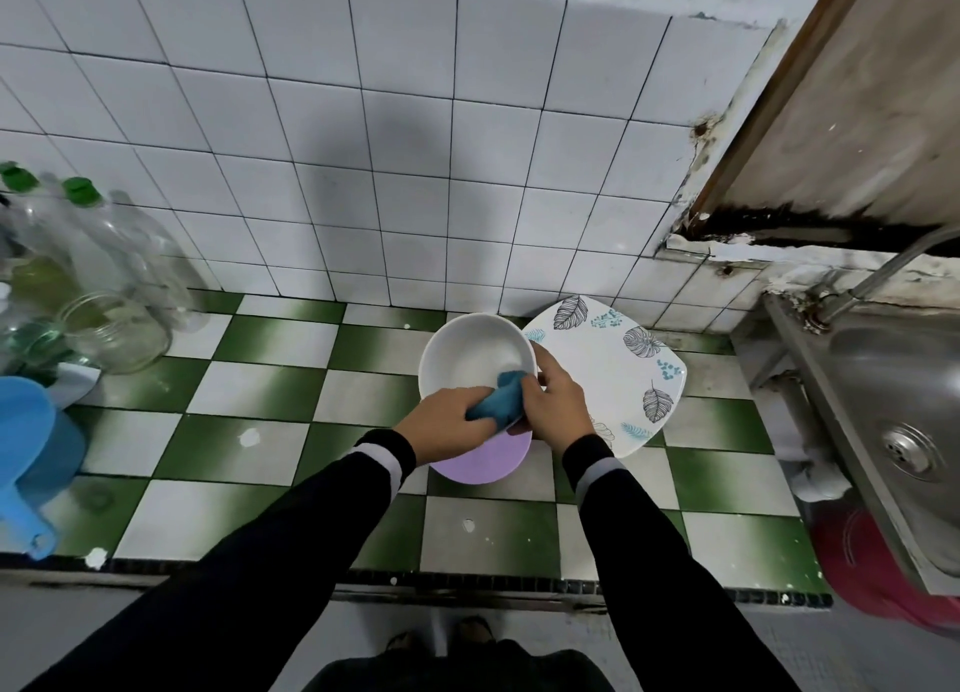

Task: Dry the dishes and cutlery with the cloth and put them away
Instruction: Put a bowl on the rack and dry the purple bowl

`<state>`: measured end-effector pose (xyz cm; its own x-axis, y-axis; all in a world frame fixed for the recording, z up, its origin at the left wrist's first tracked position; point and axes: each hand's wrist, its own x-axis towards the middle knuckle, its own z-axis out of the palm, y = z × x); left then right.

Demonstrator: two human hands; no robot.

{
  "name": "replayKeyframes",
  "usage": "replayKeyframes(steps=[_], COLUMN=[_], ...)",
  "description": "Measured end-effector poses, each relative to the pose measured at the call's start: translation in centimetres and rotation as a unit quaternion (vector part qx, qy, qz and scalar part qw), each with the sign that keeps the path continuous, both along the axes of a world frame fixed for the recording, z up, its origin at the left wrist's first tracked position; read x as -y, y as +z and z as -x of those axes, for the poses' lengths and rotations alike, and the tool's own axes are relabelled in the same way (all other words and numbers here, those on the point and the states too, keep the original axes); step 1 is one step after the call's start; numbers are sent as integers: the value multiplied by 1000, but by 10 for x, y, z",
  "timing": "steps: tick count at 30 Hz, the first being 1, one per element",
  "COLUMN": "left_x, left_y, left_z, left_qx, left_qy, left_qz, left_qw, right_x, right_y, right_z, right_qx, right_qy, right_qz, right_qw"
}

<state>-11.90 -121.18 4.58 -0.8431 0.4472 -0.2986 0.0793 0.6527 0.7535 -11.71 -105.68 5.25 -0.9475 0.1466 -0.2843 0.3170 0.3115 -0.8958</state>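
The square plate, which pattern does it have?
The plate is white with grey and teal leaf prints; head view.

A glossy white bowl (475, 353), seemingly ceramic, meets a soft matt blue cloth (498, 403) at centre, beside a smooth shiny leaf-printed plate (613, 374); glazed tiles cover the counter (270, 379), and brushed steel forms the sink (883, 374) at right.

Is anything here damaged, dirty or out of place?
Yes. The wall edge below the wooden panel, beside the sink, is black and crumbling, with a rusty stain on the tiles. White blotches spot the checked counter.
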Motion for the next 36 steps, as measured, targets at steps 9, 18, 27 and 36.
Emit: replayKeyframes(steps=[9,18,27,36], left_x=[10,7,-7,4], left_y=[-11,-32,-29,-20], left_z=[11,9,5,12], left_qx=[-230,-254,-92,-114], left_qy=[-119,-9,-58,-124], left_qz=[444,322,-54,337], left_qw=[858,912,993,926], right_x=[5,-3,3,-5], right_y=[-9,-14,-21,-23], right_z=[-9,-11,-16,-12], right_qx=[13,54,107,66], right_qy=[-1,9,21,26], right_qz=[-9,46,123,80], right_qw=[1000,997,986,994])
